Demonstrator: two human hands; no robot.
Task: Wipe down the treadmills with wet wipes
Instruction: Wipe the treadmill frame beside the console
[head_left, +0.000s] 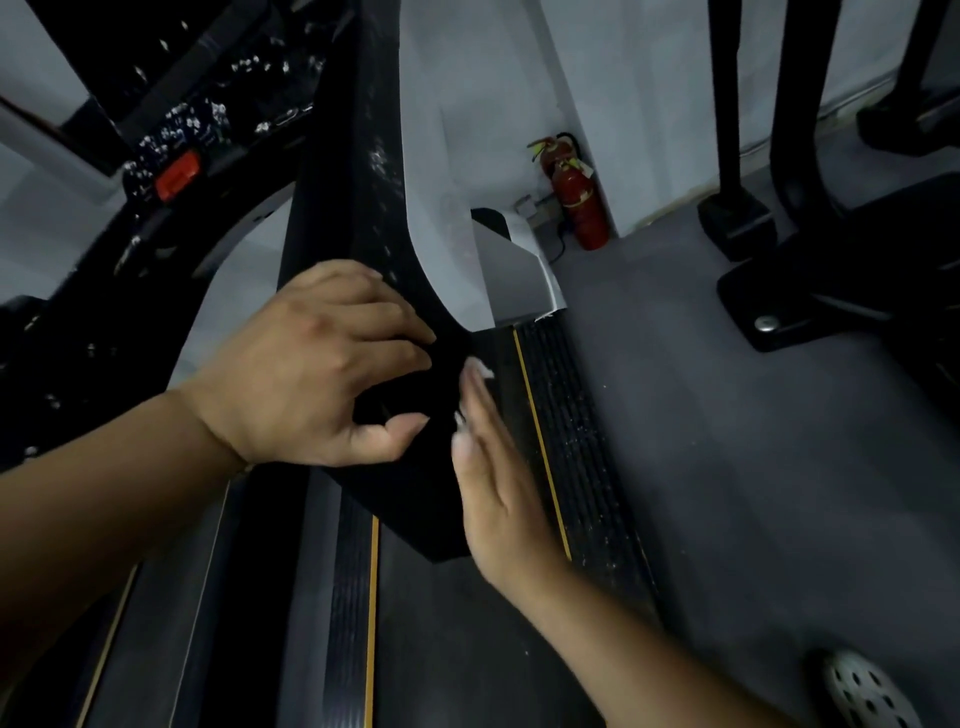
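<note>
Left hand (317, 364) is wrapped over the edge of the black treadmill upright (363, 218). The fingers curl across its face and the thumb is tucked in below, so that's a proper clench on the post. Right hand (498, 467) lies flat against the right side of the same upright with its fingers straight, pressing a white wet wipe (479, 371) onto the plastic. Only small bits of the wipe peek out past the fingertips. Just right of that hand runs a ribbed black side rail with a yellow stripe (566, 441). Far left, the black console (197, 104) has a red stop button (176, 174). A red fire extinguisher (579, 202) stands against the far white wall (649, 104). A white perforated shoe (862, 691) sits on the grey floor (701, 441), near right.
</note>
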